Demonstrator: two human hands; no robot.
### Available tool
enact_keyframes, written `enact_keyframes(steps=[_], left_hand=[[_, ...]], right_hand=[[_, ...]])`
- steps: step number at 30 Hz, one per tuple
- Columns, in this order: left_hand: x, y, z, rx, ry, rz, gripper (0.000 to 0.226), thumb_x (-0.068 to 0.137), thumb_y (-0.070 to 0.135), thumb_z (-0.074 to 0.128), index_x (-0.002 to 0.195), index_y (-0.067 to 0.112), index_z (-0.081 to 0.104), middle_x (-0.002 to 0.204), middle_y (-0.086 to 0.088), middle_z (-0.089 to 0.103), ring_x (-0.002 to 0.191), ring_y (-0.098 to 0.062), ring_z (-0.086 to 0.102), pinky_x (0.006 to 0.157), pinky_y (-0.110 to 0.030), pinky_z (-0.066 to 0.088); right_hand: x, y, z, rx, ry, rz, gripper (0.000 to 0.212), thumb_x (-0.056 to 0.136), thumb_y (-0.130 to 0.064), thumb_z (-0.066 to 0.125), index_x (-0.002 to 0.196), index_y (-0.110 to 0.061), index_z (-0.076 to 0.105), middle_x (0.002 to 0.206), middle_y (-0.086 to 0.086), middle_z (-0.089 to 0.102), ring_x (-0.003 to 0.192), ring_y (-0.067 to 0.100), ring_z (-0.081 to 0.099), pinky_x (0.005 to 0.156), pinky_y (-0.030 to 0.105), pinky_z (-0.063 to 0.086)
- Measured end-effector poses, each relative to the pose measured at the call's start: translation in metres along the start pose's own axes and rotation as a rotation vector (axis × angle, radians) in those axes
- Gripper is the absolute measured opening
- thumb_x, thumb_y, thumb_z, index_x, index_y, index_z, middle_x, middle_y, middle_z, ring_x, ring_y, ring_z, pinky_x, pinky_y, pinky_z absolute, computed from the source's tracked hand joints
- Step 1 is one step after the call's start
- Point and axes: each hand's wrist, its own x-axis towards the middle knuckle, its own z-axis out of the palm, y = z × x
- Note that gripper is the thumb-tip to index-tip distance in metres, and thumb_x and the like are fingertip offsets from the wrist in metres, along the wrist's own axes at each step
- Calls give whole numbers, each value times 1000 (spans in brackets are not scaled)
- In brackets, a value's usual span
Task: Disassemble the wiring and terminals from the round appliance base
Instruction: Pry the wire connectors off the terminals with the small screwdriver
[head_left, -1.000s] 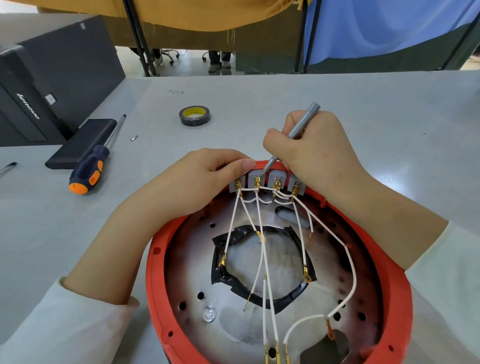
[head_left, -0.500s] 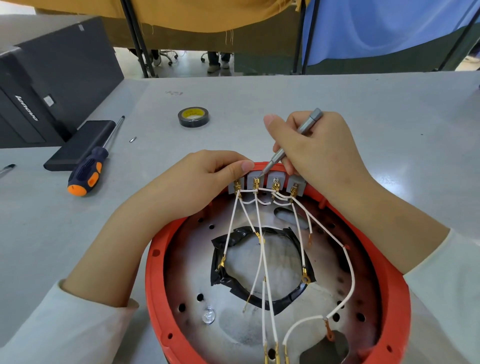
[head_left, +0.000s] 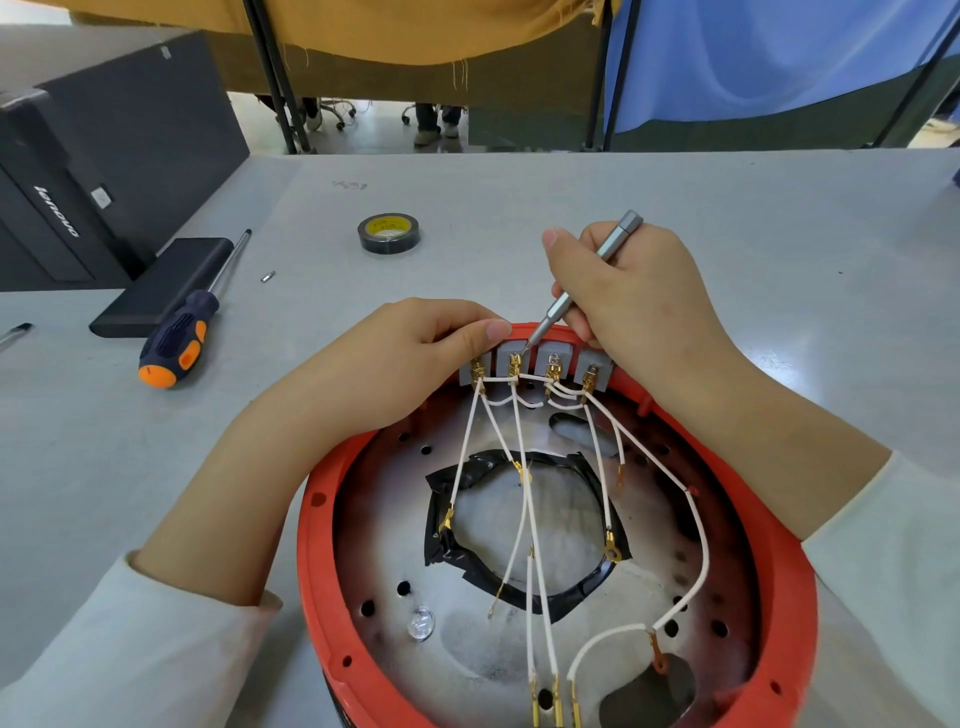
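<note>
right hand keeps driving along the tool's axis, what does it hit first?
Likely the second brass terminal from the left on the grey terminal block: the slim silver screwdriver in the right hand already points there. Contact unclear.
</note>
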Motion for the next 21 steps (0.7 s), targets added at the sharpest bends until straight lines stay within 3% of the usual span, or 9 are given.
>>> enact_keyframes(steps=[4,7,9,12,15,18,21], left_hand=[[0,0,0,-2,2,0,31,94,48,41,104,35,67,97,15,70,96,-3,60,93,-26,45],[0,-1,1,-3,4,-3,31,94,48,42,105,34,67,99,14,69,98,-3,60,94,-25,44],[1,-1,2,5,4,-7,31,93,49,41,106,35,67,101,15,69,99,-3,60,95,-25,44],[0,0,1,-2,10,-18,31,93,50,42,107,37,66,102,18,68,99,-1,59,94,-22,44],[0,1,1,-5,13,-24,31,93,48,42,109,37,66,103,17,68,101,-1,59,95,-22,43],[0,2,1,-7,3,-17,31,94,47,42,110,36,66,104,17,68,101,-1,59,96,-26,44],[0,1,1,2,9,-14,30,94,47,42,110,37,66,104,17,68,101,0,59,95,-25,44]], right_hand=[[2,1,0,0,12,-12,44,94,-21,53,56,-1,43,45,12,39,43,16,37,49,33,40],[4,2,3,-12,69,-58,45,90,-20,55,55,3,39,54,27,39,54,39,44,52,39,42],[4,2,5,-33,81,-76,44,89,-20,55,55,3,38,57,25,39,63,43,51,51,41,40],[8,5,6,-39,38,-33,40,87,-19,53,52,-5,40,50,14,42,53,31,48,47,34,36],[18,6,7,-3,-55,98,35,84,-17,51,50,-11,47,42,-7,47,46,11,45,55,30,43],[27,6,11,38,-117,198,37,83,-15,49,46,-14,49,42,-8,51,43,8,48,57,29,44],[30,6,14,62,-137,225,36,85,-14,48,50,-12,50,36,-11,46,36,1,43,49,20,43]])
